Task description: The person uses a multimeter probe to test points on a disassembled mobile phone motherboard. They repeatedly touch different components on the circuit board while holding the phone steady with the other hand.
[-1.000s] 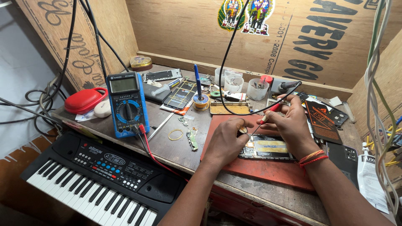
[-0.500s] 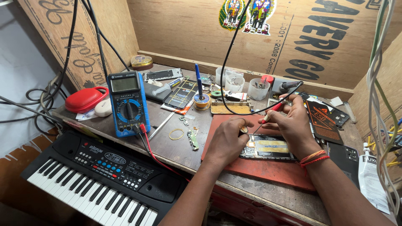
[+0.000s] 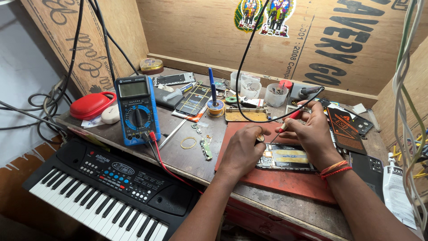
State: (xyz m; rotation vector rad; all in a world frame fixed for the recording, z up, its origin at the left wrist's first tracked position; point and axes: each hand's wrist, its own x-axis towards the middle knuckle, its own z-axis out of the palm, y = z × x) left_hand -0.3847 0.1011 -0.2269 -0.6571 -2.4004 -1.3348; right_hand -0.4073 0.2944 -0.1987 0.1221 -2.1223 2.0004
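Phone [image 3: 285, 157], back off, insides showing, lies flat on red mat [image 3: 285, 183] at bench front, right of multimeter [image 3: 136, 110]. Left hand [image 3: 243, 149] rests on phone's left end, fingers curled together, tips pressed on top-left corner; whether it pinches anything there, cannot tell. Right hand [image 3: 312, 134] sits above phone's top edge, fingers pinched around red-handled iron [image 3: 290, 118], tip angled down-left toward same corner, just beside left fingertips. Black cord [image 3: 249, 58] runs from iron up past stickers on back board. Red bands on right wrist. Multimeter stands tilted, red and black leads plugged at bottom, red lead trailing toward mat. Rubber band [image 3: 188, 143] and small green board [image 3: 206, 149] lie between multimeter and mat. Solder spool [image 3: 216, 108] behind mat. Keyboard [image 3: 107, 187] below multimeter, off bench front edge. Red case [image 3: 91, 105] left of multimeter.
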